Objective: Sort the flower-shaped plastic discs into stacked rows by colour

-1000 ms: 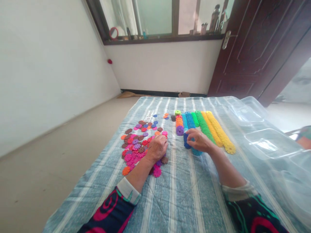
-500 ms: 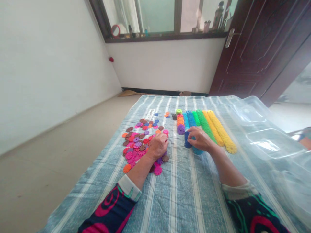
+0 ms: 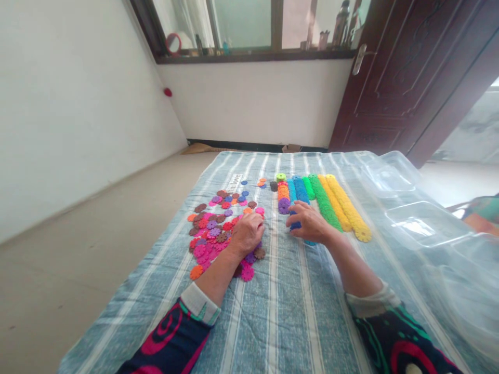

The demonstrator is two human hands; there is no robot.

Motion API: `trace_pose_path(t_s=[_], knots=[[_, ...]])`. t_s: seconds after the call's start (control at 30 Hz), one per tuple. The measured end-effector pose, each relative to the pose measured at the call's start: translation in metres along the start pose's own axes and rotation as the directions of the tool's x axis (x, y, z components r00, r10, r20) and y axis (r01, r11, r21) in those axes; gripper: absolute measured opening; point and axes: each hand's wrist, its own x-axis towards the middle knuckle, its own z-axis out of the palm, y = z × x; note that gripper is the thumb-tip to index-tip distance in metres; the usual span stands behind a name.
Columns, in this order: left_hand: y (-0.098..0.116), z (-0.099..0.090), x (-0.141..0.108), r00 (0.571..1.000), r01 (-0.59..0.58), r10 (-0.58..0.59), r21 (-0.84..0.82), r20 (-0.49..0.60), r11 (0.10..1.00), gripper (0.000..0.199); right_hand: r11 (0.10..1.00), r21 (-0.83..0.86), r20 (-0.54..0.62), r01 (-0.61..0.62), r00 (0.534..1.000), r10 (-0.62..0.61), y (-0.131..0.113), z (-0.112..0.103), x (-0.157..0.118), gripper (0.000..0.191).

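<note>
On the left lies a loose pile of notched plastic discs (image 3: pixel 206 249) in pink, red, purple, brown and orange. My left hand (image 3: pixel 247 234) rests at the pile's right side, fingers curled down; what they hold, if anything, is hidden. My right hand (image 3: pixel 310 222) hovers over the near end of the blue disc row (image 3: pixel 300 189), its fingers bent but apart, and part of that row is covered by it. Beside it run a green disc row (image 3: pixel 325 202) and yellow disc rows (image 3: pixel 349 210). A short orange and purple row (image 3: pixel 284 200) lies just left of the blue.
A striped cloth (image 3: pixel 261 322) covers the table. Clear plastic containers (image 3: pixel 424 223) stand along the right side. Small dark discs (image 3: pixel 273 186) and a lime disc stack (image 3: pixel 280 177) sit at the far middle. Behind are a window ledge and a dark red door (image 3: pixel 390 78).
My right hand has shifted a little left and its pinched fingers have spread apart. My left hand stays at the pile. The whole view has moved slightly.
</note>
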Motion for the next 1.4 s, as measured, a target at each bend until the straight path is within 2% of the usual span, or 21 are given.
trace_pose_path(t_s=[0.37, 0.7, 0.83, 0.93, 1.1, 1.4], knots=[[0.000, -0.001, 0.000, 1.000, -0.004, 0.004, 0.011, 0.015, 1.000, 0.012, 1.000, -0.013, 0.047, -0.022, 0.999, 0.022, 0.004, -0.002, -0.001, 0.017], [-0.004, 0.002, 0.001, 1.000, -0.019, 0.020, 0.033, -0.005, 0.999, 0.009, 0.999, -0.033, -0.022, 0.009, 1.000, -0.010, 0.001, -0.005, 0.006, 0.009], [-0.004, 0.001, 0.002, 0.999, -0.041, 0.041, 0.073, 0.013, 0.996, 0.009, 0.994, -0.078, -0.099, -0.079, 0.992, 0.071, -0.007, -0.004, 0.008, 0.010], [-0.004, -0.001, 0.003, 0.998, -0.057, 0.056, 0.093, 0.020, 0.994, 0.008, 0.989, -0.117, -0.119, -0.091, 0.990, 0.077, -0.014, -0.001, 0.009, 0.012], [-0.003, -0.003, 0.004, 0.997, -0.075, 0.072, 0.133, 0.027, 0.988, 0.011, 0.976, -0.207, -0.134, -0.069, 0.990, 0.041, -0.027, 0.006, 0.009, 0.017], [-0.001, -0.001, 0.004, 0.995, -0.081, 0.068, 0.203, 0.073, 0.976, 0.015, 0.952, -0.305, -0.250, 0.001, 0.965, -0.081, -0.051, 0.021, -0.005, 0.027]])
